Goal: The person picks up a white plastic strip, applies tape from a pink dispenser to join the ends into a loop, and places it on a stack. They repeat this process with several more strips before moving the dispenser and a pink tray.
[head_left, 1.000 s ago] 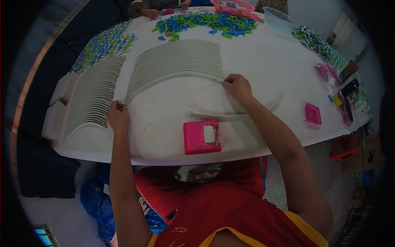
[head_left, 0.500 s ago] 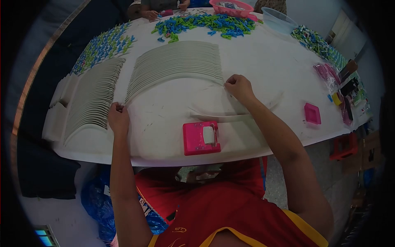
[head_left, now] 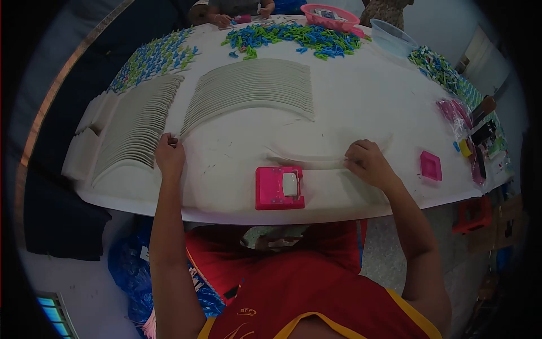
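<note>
My left hand [head_left: 170, 153] is closed at the lower left end of a stack of curved pale strips [head_left: 251, 85]; whatever its fingertips pinch is too small to make out. To its left lies another fanned stack of strips [head_left: 135, 127]. Over a few loose curved strips [head_left: 313, 164] at the centre right, my right hand [head_left: 366, 161] has its fingers bent together, and I cannot make out what is between them. A pink device with a white roller-like part [head_left: 276, 188] stands near the front edge, between my hands.
Blue and green clips [head_left: 293, 37] are heaped at the back, with more at the far left. Behind them are a pink basket [head_left: 333, 20], a clear basin [head_left: 389, 38] and another person's hands [head_left: 223, 21]. A pink tray [head_left: 431, 165] and bagged items lie right.
My right hand has left the right end of the middle stack and moved down and right to the loose strips. My left hand remains by the stack's left end. The view has shifted slightly.
</note>
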{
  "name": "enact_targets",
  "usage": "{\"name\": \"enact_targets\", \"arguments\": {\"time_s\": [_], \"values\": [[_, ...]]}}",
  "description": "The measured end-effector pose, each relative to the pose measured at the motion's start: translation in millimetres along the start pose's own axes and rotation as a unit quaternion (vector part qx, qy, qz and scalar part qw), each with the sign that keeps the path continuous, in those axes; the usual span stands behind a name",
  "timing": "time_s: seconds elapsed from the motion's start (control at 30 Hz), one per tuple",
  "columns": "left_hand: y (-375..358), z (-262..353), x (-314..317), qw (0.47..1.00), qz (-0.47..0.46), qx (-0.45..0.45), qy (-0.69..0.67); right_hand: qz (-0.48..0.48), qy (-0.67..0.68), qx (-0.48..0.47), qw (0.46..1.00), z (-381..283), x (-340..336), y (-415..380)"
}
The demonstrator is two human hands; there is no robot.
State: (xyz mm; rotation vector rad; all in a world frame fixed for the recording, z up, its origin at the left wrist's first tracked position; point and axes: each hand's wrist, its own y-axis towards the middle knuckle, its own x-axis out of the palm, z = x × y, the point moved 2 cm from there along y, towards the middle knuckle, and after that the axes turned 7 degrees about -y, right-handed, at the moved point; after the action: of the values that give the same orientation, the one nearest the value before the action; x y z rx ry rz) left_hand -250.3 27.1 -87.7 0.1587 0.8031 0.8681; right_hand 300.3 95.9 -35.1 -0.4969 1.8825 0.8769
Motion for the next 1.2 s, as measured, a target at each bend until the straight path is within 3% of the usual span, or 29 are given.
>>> {"name": "enact_targets", "arguments": {"time_s": [0.2,0.33,0.47,0.5,0.57,0.6,0.67,0.8,0.9,1.03,1.1,1.2], "values": [[-14.4,10.0,-7.3,0.995,0.037,0.020,-0.086,0.038,-0.052,0.002,0.998,16.2,-2.1,-14.2],[-59.0,107.2,-11.9,0.975,0.003,0.195,-0.106,0.030,-0.065,0.001,0.997,-13.9,-16.6,8.3],[-102.8,223.0,-13.3,0.873,-0.098,0.456,-0.142,0.075,-0.076,-0.094,0.990,-83.0,-27.4,52.2],[-111.9,235.9,-11.4,0.875,-0.095,0.453,-0.139,0.085,-0.069,-0.122,0.986,-98.8,-28.3,58.8],[-129.3,247.9,-6.5,0.860,-0.219,0.453,-0.085,0.083,-0.067,-0.134,0.985,-122.1,-30.9,65.7],[-131.8,244.3,-9.7,0.862,-0.218,0.451,-0.083,0.083,-0.068,-0.141,0.984,-128.4,-31.9,66.8],[-132.3,229.7,-10.9,0.884,-0.287,0.369,-0.005,0.060,-0.053,-0.120,0.990,-123.3,-35.7,63.7],[-122.3,183.6,-28.9,0.899,-0.282,0.335,-0.004,0.009,-0.021,-0.053,0.998,-88.7,-42.7,44.3],[-120.2,162.9,-35.1,0.899,-0.299,0.320,0.002,0.011,-0.055,-0.082,0.995,-77.0,-42.9,36.1],[-128.9,175.5,-29.9,0.891,-0.348,0.291,-0.029,-0.001,-0.069,-0.100,0.993,-96.1,-32.2,41.8],[-135.2,187.4,-22.1,0.886,-0.364,0.284,-0.042,-0.053,0.033,-0.046,0.997,-112.8,-22.3,48.7],[-143.5,197.3,-14.7,0.881,-0.332,0.326,-0.087,-0.088,0.081,-0.051,0.991,-126.4,-14.0,57.9]]}}
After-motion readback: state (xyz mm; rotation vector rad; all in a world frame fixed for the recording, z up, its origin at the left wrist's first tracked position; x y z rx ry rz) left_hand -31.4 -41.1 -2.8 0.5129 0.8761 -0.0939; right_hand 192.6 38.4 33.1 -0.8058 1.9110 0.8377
